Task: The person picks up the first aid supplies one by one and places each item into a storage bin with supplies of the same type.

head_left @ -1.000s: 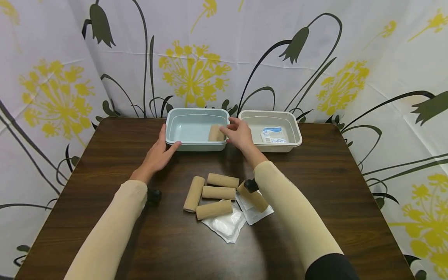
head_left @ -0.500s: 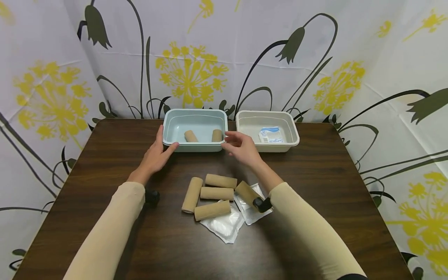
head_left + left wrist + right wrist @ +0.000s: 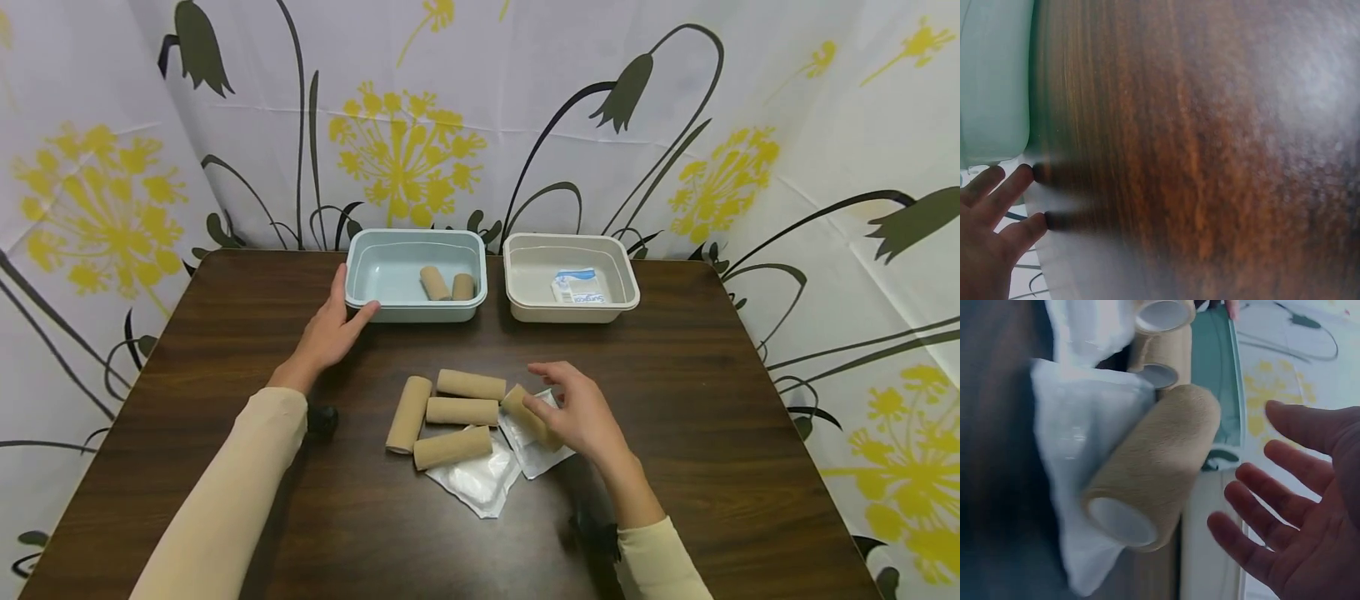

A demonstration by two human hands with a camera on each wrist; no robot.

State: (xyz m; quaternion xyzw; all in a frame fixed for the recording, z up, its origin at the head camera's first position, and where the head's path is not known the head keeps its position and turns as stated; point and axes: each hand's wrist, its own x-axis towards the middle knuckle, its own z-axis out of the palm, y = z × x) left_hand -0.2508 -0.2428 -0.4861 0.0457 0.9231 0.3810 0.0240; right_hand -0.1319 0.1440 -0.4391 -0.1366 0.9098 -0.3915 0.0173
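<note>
My left hand (image 3: 321,340) rests at the left end of the light blue tray (image 3: 412,314), thumb along the front rim and fingers beside the end wall. Two cardboard tubes, a left one (image 3: 434,284) and a right one (image 3: 462,287), lie in that tray. Over the tabletop, my right hand (image 3: 587,417) hovers with fingers spread and nothing held. Below and beside it is a cardboard tube (image 3: 1154,465) lying slantwise across a flat white packet (image 3: 1072,431). In the head view my thumb overlaps this tube.
Several more tubes, such as a front one (image 3: 452,447) and an upright-lying one (image 3: 409,414), cluster mid-table around another white packet (image 3: 480,483). A beige tray (image 3: 572,314) holds a blue-and-white packet (image 3: 579,286). A patterned curtain (image 3: 420,100) hangs behind the table.
My right hand has left the blue tray and come back over the tubes. A second tube has appeared inside the tray and rolled right, beside the first. The left hand stays at the tray.
</note>
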